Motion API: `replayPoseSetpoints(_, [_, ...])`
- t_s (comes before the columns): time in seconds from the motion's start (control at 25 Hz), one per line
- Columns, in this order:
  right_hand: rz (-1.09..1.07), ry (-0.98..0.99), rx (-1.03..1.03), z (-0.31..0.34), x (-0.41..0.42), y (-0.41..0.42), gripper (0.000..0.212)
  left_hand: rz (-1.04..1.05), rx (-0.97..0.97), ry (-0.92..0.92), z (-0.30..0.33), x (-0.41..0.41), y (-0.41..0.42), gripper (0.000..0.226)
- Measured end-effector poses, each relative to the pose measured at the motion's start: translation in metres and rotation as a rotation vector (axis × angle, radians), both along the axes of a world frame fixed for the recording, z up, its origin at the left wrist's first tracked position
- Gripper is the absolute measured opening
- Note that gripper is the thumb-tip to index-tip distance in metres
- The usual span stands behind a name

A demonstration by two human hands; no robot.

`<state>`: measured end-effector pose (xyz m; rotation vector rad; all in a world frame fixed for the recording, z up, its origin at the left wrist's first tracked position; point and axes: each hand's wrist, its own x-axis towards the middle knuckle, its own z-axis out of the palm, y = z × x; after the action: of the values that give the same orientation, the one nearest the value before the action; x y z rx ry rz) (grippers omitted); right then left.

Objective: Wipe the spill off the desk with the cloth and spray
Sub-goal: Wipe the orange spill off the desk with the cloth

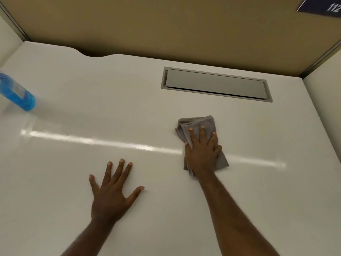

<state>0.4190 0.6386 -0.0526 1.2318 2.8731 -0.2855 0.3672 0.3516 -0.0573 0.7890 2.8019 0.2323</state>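
A crumpled grey cloth (198, 124) lies on the white desk (73, 126), right of centre. My right hand (202, 150) presses flat on top of it, fingers spread over the fabric. My left hand (110, 191) rests palm down on the bare desk nearer to me, fingers apart and holding nothing. A blue spray bottle (17, 92) stands at the far left edge, partly cut off by the frame. I cannot make out any spill on the glossy surface.
A grey cable-tray flap (215, 84) is set into the desk behind the cloth. A tan partition (166, 24) walls the back, with white side panels left and right. A dark sign (324, 5) hangs at the top right.
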Motion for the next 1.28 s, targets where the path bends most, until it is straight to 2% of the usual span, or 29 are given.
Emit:
replayPoseSetpoints(0.12, [0.252, 0.025, 0.016, -0.005, -0.001, -0.066, 0.059, -0.013, -0.007, 0.000, 0.000, 0.000, 0.000, 0.083])
replayPoseSetpoints(0.2, [0.332, 0.035, 0.048, -0.007, 0.023, -0.069, 0.060, -0.015, 0.008, -0.009, 0.001, -0.001, -0.001, 0.083])
replayPoseSetpoints(0.28, [0.236, 0.010, 0.091, -0.009, 0.055, -0.049, 0.060, -0.023, 0.011, -0.023, 0.000, -0.001, -0.001, 0.083])
replayPoseSetpoints(0.36, [0.011, -0.058, 0.101, -0.006, 0.075, -0.023, 0.059, -0.029, 0.014, -0.028, -0.001, 0.000, -0.002, 0.081])
replayPoseSetpoints(0.44, [-0.208, -0.059, 0.048, -0.005, 0.061, -0.015, 0.060, -0.033, 0.001, -0.039, -0.002, -0.003, -0.005, 0.080])
replayPoseSetpoints(0.52, [-0.278, -0.038, 0.013, -0.001, 0.027, -0.035, 0.061, -0.039, -0.003, -0.061, -0.003, -0.003, -0.003, 0.079])
replayPoseSetpoints(0.68, [0.119, -0.037, -0.005, -0.006, -0.014, -0.132, 0.064, -0.051, 0.073, -0.078, 0.005, -0.009, -0.012, 0.081])
replayPoseSetpoints(0.76, [0.200, -0.018, 0.036, -0.008, 0.004, -0.144, 0.061, -0.092, 0.086, -0.043, 0.010, -0.017, -0.028, 0.081])
replayPoseSetpoints(0.84, [0.071, 0.010, 0.105, -0.008, 0.035, -0.128, 0.058, -0.135, 0.084, -0.004, 0.014, -0.034, -0.052, 0.079])
replayPoseSetpoints(0.92, [-0.158, -0.028, 0.104, -0.007, 0.056, -0.108, 0.058, -0.130, 0.075, 0.011, 0.017, -0.055, -0.079, 0.078])
replayPoseSetpoints(1.04, [-0.389, 0.009, 0.035, -0.006, 0.020, -0.103, 0.061, -0.076, 0.028, 0.011, 0.016, -0.083, -0.114, 0.080])
replayPoseSetpoints(1.08, [-0.363, 0.008, 0.021, -0.003, -0.003, -0.113, 0.061, -0.061, 0.021, 0.007, 0.014, -0.089, -0.122, 0.081])
replayPoseSetpoints(1.16, [-0.153, -0.010, 0.048, -0.004, -0.034, -0.142, 0.059, -0.035, 0.026, 0.014, 0.012, -0.099, -0.132, 0.081])
replayPoseSetpoints(1.2, [-0.048, -0.019, 0.086, -0.007, -0.037, -0.153, 0.056, -0.025, 0.027, 0.016, 0.012, -0.104, -0.133, 0.081])
replayPoseSetpoints(1.28, [0.030, -0.007, 0.121, -0.010, -0.026, -0.149, 0.055, -0.019, 0.031, 0.013, 0.012, -0.114, -0.131, 0.081])
